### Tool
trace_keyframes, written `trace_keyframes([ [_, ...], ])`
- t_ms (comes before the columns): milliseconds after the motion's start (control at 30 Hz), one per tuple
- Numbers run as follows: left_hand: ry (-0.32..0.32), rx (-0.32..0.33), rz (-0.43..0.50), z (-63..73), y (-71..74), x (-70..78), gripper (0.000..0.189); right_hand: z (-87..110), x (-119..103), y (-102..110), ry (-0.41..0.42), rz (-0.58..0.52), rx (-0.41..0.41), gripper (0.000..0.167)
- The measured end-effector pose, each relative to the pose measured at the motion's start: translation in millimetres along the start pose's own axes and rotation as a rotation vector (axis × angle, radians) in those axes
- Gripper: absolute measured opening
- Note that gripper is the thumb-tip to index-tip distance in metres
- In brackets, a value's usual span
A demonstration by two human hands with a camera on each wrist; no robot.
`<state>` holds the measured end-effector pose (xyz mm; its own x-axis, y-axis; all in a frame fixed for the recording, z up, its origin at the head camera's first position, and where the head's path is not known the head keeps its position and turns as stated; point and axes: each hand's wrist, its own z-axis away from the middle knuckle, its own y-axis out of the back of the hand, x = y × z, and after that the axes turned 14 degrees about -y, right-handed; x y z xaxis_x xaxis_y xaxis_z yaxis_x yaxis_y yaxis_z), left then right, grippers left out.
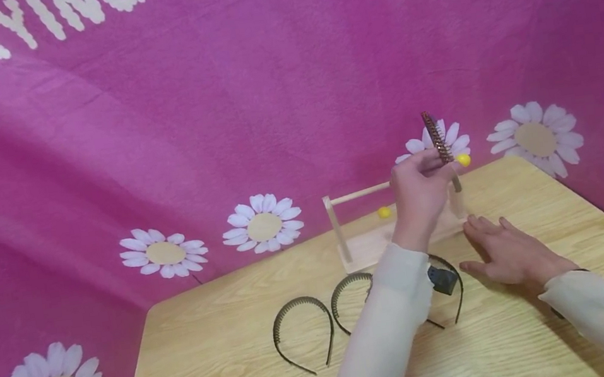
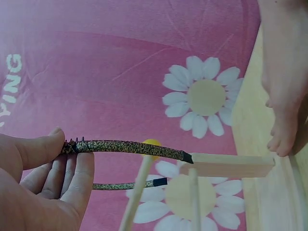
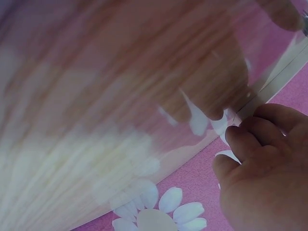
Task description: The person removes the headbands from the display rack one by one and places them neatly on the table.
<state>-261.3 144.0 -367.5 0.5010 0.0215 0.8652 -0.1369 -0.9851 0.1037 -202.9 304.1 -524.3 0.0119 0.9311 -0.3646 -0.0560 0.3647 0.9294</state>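
In the head view my left hand (image 1: 420, 198) is raised over a small wooden rack (image 1: 338, 228) and holds a glittery dark-and-gold toothed headband (image 1: 435, 136). The left wrist view shows thumb and fingers pinching the headband (image 2: 130, 147) near its middle, its two dark-tipped ends pointing toward the rack's post (image 2: 231, 166). One tip overlaps the post and a rail there. My right hand (image 1: 507, 250) rests palm down on the table, fingers extended, fingertips right at the right end of the rack's base. Yellow balls (image 1: 384, 212) cap the rack's rails.
A thin dark toothed headband (image 1: 299, 300) lies on the wood-grain table (image 1: 215, 353), with another headband (image 1: 343, 285) beside it. Further right, one more dark band (image 1: 459, 295) is partly behind my left sleeve. A pink cloth with daisies (image 1: 263, 225) hangs behind the table.
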Motion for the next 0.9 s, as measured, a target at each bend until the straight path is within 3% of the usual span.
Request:
trace_keyframes([
  [367,0.021,0.015,0.135,-3.3,21.9,16.2,0.022,-0.4,0,-1,-0.007,0.001,-0.005,0.094],
  [667,0.032,0.019,0.329,-1.8,45.8,22.0,0.025,0.1,0,-2,-0.008,0.009,-0.003,0.095],
  [900,0.007,-0.034,0.342,2.1,67.6,21.0,0.026,0.9,-2,0,-0.010,-0.004,-0.013,0.094],
])
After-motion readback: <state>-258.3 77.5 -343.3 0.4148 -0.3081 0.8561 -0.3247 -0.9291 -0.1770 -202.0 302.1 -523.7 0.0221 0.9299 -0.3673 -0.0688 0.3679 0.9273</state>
